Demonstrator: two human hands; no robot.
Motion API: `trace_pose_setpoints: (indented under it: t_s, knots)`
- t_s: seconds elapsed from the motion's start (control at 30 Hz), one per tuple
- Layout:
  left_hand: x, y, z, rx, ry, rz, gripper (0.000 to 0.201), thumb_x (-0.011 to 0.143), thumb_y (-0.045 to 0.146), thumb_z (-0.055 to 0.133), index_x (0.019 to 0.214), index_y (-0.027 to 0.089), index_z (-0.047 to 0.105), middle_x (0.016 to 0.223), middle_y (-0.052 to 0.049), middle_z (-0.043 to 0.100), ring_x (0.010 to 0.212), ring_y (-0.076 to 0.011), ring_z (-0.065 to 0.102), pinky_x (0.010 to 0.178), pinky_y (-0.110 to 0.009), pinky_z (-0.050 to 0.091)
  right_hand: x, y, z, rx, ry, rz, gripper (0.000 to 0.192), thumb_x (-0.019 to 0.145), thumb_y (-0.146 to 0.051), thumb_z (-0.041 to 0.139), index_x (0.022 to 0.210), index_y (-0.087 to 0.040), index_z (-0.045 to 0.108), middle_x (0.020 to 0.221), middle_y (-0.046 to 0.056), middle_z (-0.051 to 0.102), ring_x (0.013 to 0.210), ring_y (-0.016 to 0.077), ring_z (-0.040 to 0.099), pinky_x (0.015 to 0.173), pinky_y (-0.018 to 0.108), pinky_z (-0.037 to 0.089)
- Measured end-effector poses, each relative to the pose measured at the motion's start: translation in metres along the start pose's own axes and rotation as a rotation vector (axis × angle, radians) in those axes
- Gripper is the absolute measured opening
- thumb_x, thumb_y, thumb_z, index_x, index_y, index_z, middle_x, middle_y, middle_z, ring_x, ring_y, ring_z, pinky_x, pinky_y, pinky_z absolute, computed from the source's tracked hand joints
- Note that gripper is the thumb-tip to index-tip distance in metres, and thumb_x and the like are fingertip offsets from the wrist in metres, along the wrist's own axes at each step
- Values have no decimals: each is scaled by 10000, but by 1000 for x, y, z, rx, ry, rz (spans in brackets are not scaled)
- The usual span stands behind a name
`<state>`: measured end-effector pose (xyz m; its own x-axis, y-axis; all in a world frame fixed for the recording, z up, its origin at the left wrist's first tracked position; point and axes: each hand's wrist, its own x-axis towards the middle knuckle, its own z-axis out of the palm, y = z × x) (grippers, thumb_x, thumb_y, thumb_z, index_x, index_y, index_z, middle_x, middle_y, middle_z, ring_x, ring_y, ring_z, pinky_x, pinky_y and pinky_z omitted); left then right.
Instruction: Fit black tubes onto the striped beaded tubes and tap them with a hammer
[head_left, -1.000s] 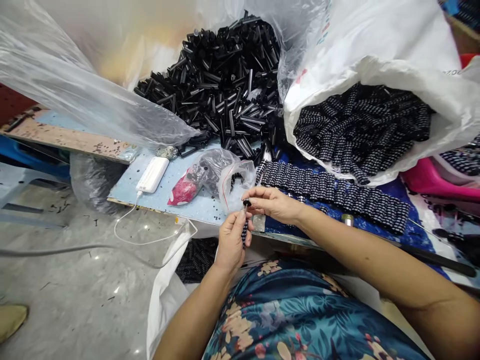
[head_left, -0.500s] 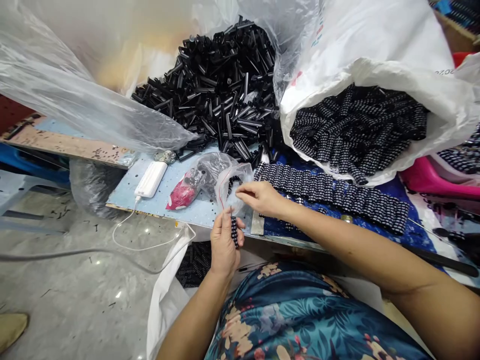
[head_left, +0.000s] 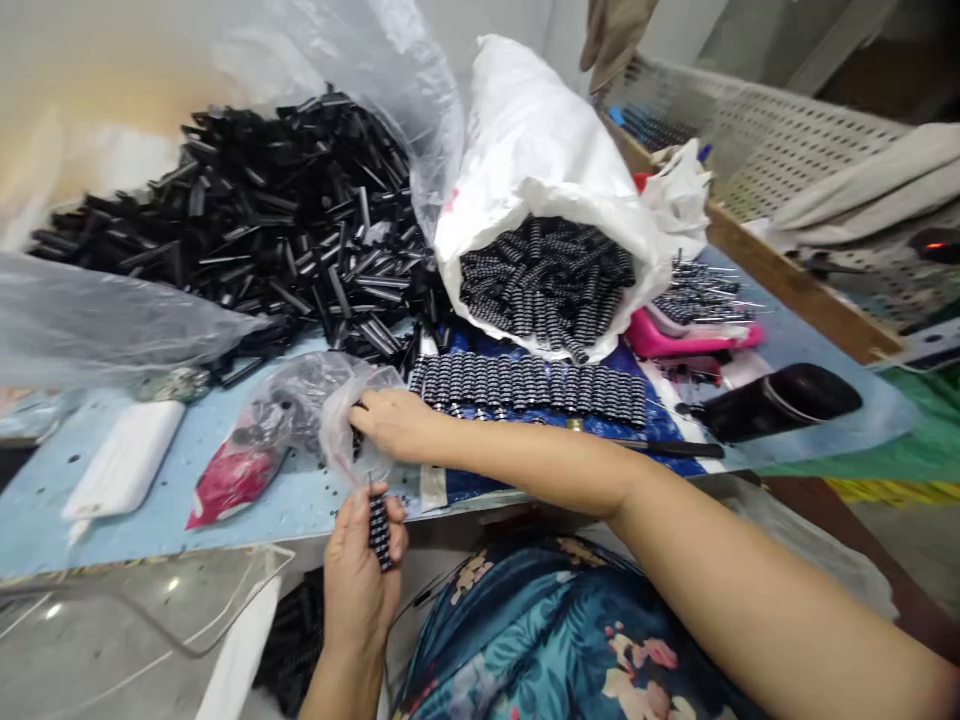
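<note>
Head view: the left hand [head_left: 358,580] grips a studded black tube [head_left: 379,530] upright at 6 o'clock; the right hand [head_left: 394,420], fingers closed inside the small clear bag [head_left: 341,420] on the table [head_left: 45,520], should pinch one piece cleanly

One white power bank [head_left: 124,460], one white sack [head_left: 555,160], two hands.
</note>
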<state>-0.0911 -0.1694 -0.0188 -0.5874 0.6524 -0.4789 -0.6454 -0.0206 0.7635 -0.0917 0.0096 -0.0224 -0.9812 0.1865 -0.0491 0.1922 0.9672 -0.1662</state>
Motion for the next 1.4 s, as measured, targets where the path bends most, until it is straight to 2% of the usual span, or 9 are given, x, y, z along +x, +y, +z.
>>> trace_pose_setpoints:
  t_s: [0.1, 0.2, 0.3, 0.43, 0.6, 0.8, 1.13, 1.3, 1.4]
  knots:
    - [1, 3, 3, 1, -15, -2, 429, 761, 481, 763, 985, 152, 605, 701, -4, 602, 453, -54, 441, 443, -151, 346, -24, 0, -15, 215, 125, 12, 264, 1006, -170, 420, 1178, -144, 618, 1106, 131, 587, 986, 248, 574, 831, 379, 483]
    - [-5, 4, 10, 30, -41, -3, 464, 740, 521, 769, 961, 151, 596, 677, 1, 591, 425, -51, 424, 417, -153, 325, -62, -9, -17, 991, 262, 122, 152, 966, -257, 560, 1054, -150, 622, 991, 67, 640, 909, 168, 602, 854, 313, 491]
    - [-11, 1, 19, 98, -141, -17, 480, 765, 558, 736, 938, 133, 596, 662, -2, 574, 409, -41, 407, 402, -149, 290, -96, -18, -5, 1776, 162, 413, 311, 896, -435, 668, 976, -148, 580, 925, 66, 671, 804, 143, 641, 770, 280, 515]
    - [-13, -6, 28, 126, -255, -47, 451, 827, 548, 679, 937, 119, 596, 673, -6, 562, 407, -31, 396, 398, -152, 254, -119, -27, 4, 2157, 160, 538, 499, 770, -527, 796, 1073, -172, 621, 1001, 88, 680, 753, 142, 623, 650, 260, 529]
    - [-14, -9, 29, 120, -251, -44, 427, 851, 533, 659, 929, 120, 586, 666, 1, 552, 399, -28, 385, 396, -156, 238, -124, -32, -1, 2164, 190, 487, 383, 826, -479, 761, 1043, -178, 665, 922, 79, 663, 731, 152, 609, 662, 282, 549]
    - [-16, -10, 24, 110, -254, -50, 415, 863, 529, 645, 929, 122, 595, 665, -3, 555, 400, -29, 383, 396, -160, 230, -123, -28, 1, 2148, 155, 426, 414, 781, -477, 808, 1004, -164, 654, 947, 84, 669, 743, 149, 609, 596, 257, 548]
    - [-15, -10, 16, 119, -265, -44, 423, 876, 529, 625, 904, 109, 584, 654, -5, 555, 392, -23, 382, 398, -156, 215, -119, -21, 5, 1945, 81, 352, 393, 836, -474, 766, 1037, -152, 662, 1031, 93, 681, 852, 143, 668, 846, 298, 558]
    - [-15, -10, 14, 12, -131, 4, 484, 842, 560, 660, 1086, 178, 489, 669, 26, 550, 421, -45, 389, 400, -151, 274, -111, -24, 4, 1590, 62, 130, 353, 925, -433, 654, 1134, -149, 645, 883, 60, 677, 669, 143, 641, 660, 279, 533]
    - [-12, -7, 9, -52, -16, 77, 545, 833, 545, 681, 1203, 217, 452, 716, 26, 570, 443, -48, 414, 424, -150, 310, -85, -20, 1, 1000, 226, 82, 275, 1006, -351, 529, 1155, -143, 633, 908, 65, 675, 787, 165, 641, 746, 291, 505]
